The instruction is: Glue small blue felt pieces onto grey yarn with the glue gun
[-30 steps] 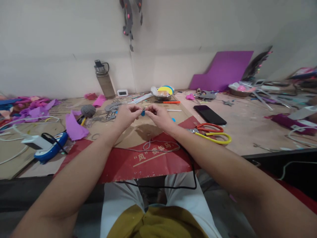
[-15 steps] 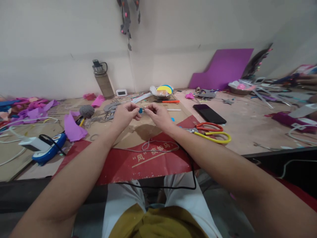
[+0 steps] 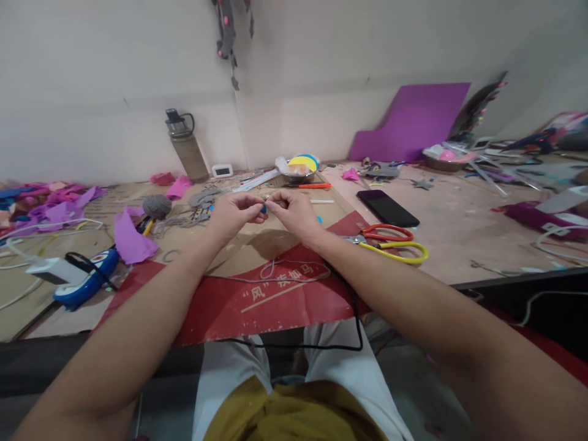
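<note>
My left hand and my right hand meet above the cardboard sheet, fingertips pinched together on a small blue piece. Both hands are closed around it. A loop of grey cord lies on the red part of the cardboard just below my wrists. A tiny blue bit lies beside my right hand.
Scissors with orange and yellow handles and a black phone lie to the right. A grey yarn ball, purple paper scraps and a blue-white device sit left. A water bottle and a metal bowl stand by the wall.
Both hands stay pinched on the blue piece with only slight finger shifts; the view has drifted a little to the right.
</note>
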Motion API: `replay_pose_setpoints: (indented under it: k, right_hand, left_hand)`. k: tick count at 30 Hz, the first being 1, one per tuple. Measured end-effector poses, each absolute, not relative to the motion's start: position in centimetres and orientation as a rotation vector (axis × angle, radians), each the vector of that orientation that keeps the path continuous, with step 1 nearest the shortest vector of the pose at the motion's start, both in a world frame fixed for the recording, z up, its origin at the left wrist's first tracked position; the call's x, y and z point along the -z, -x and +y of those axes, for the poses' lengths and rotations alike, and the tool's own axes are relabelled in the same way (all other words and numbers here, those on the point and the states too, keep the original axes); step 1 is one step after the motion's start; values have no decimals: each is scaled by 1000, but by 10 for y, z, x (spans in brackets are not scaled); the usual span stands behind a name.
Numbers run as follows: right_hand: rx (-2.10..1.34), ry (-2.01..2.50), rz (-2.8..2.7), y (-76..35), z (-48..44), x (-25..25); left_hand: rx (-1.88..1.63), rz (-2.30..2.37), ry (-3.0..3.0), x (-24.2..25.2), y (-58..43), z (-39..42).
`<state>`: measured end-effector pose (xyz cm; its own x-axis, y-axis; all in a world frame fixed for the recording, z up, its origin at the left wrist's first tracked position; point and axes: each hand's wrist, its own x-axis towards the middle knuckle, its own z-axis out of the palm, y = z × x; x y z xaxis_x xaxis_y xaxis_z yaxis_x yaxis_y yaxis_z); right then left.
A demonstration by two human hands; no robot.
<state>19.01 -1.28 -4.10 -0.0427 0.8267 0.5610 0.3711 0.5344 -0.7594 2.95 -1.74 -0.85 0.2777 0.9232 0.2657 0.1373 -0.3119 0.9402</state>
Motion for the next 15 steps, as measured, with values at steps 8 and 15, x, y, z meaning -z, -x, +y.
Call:
replay_pose_setpoints:
  k: [8,15]
  right_hand:
    - [-496,1025,-1647,-189,-15,39]
    - [-464,1041,-1626,-189,-18,36]
  left_hand:
    - [-1124,1048,-1622,8,-31,-15]
    - [-1137,1025,-1583,9,-31,-15]
